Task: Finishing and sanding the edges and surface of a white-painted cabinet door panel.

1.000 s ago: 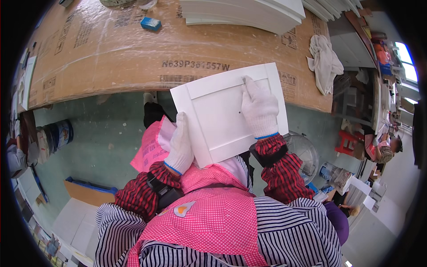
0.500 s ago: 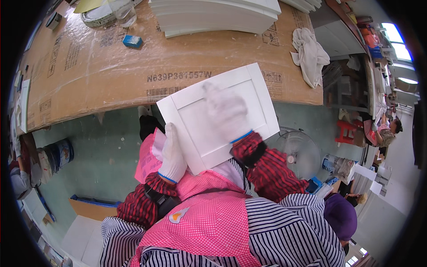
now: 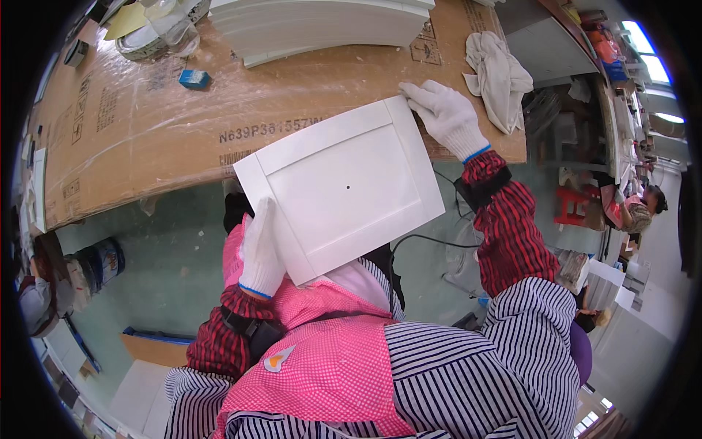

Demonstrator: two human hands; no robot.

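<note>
A white framed panel (image 3: 351,164), like a small cabinet door, is tilted in front of me between my lap and the table edge. A small dark spot shows at its middle. My left hand (image 3: 262,252), in a white knit glove, grips its left edge near the lower corner; part of the fingers is hidden behind the panel. At the upper right corner, my right hand (image 3: 442,117), gloved the same way, has its fingertips closed on the edge.
The table (image 3: 146,154) has a brown cardboard cover. On it lie a stack of white panels (image 3: 322,29), a small blue block (image 3: 194,79), a tin (image 3: 142,44) with a clear cup, and a white cloth (image 3: 501,80). A co-worker (image 3: 640,212) is at the far right.
My right hand has moved from the panel's face, where it was blurred by motion, to its upper right corner. The dark spot is now uncovered. My left hand keeps its hold.
</note>
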